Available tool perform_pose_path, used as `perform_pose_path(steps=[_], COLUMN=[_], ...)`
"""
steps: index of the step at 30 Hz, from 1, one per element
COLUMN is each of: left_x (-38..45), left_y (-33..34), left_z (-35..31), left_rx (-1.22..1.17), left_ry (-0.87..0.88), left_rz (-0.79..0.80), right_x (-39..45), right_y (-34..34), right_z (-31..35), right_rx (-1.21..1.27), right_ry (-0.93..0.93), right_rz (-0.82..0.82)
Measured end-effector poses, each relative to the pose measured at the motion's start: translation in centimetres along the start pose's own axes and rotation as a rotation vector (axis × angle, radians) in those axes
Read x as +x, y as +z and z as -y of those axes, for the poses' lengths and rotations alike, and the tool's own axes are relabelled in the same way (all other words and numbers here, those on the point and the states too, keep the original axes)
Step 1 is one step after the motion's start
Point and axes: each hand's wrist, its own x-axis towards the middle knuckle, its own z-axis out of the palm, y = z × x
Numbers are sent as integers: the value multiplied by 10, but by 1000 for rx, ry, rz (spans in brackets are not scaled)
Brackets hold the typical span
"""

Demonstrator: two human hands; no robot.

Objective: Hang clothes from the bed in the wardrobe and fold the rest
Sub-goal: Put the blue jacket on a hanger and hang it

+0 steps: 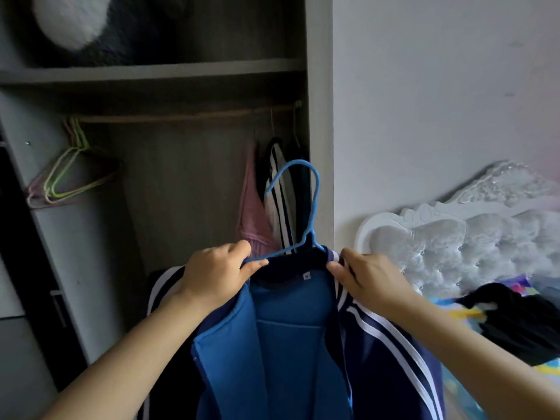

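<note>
1. Left hand (216,269) fingers pinch the blue hanger (306,207); right hand (368,277) fingers pinch the jacket (291,344) collar.
2. Jacket hangs before the wardrobe (318,86) edge.
3. Rail (181,116) middle stretch bare between spare hangers (72,174) and hung clothes (272,192).

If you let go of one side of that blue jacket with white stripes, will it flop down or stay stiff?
Probably flop: the navy blue jacket with white stripes already sags in soft folds below the thin blue hanger. It may also slide off, since the left hand pinches the hanger's bare arm and the right hand holds the collar side.
</note>
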Motion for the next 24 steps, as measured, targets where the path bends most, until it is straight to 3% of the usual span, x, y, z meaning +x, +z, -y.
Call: perform_pose_path(steps=[3,5,9,15,19,22,24], left_x=[3,4,6,5,7,6,7], left_y=[8,11,5,5,-2,-3,-3], left_z=[-4,2,18,14,10,4,-4], left_rx=[-22,-106,-368,-310,-270,-116,72], left_ry=[11,-2,-245,-255,-250,-348,-323], left_rz=[53,191,541,931,1044,988,932], right_x=[5,7,3,-3,-9,-14,-16], right_y=[-5,-6,-13,-22,-31,-33,-34], right_z=[7,4,-11,-12,-22,-25,-22], right_rx=[35,22,-55,-229,-336,-373,-441], right_ry=[49,28,107,71,54,24,-8], right_rz=[47,52,92,106,41,38,72])
